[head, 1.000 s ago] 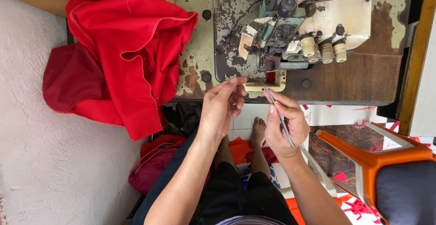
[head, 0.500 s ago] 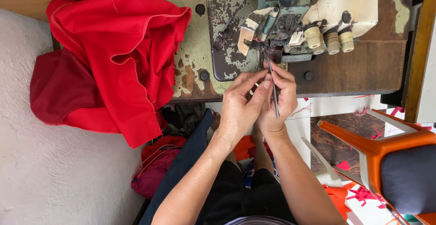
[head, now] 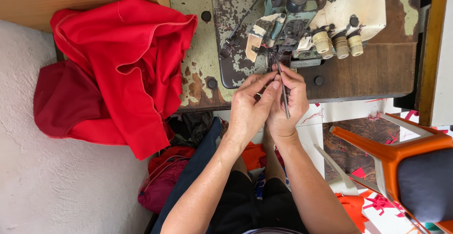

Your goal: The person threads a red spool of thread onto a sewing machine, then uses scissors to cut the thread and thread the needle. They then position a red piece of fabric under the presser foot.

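Your right hand (head: 289, 102) pinches the thin tweezers (head: 283, 92) and your left hand (head: 249, 109) pinches beside it; a slip could poke the sewing machine (head: 302, 31) in the upper middle.

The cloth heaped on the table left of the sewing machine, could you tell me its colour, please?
The cloth is bright red, seen in the head view.

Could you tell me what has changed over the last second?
Both hands moved up from the table's edge to the sewing machine. The right hand kept hold of the thin metal tweezers, whose tip now reaches the needle area; the left hand presses close beside it. The red cloth stayed put.
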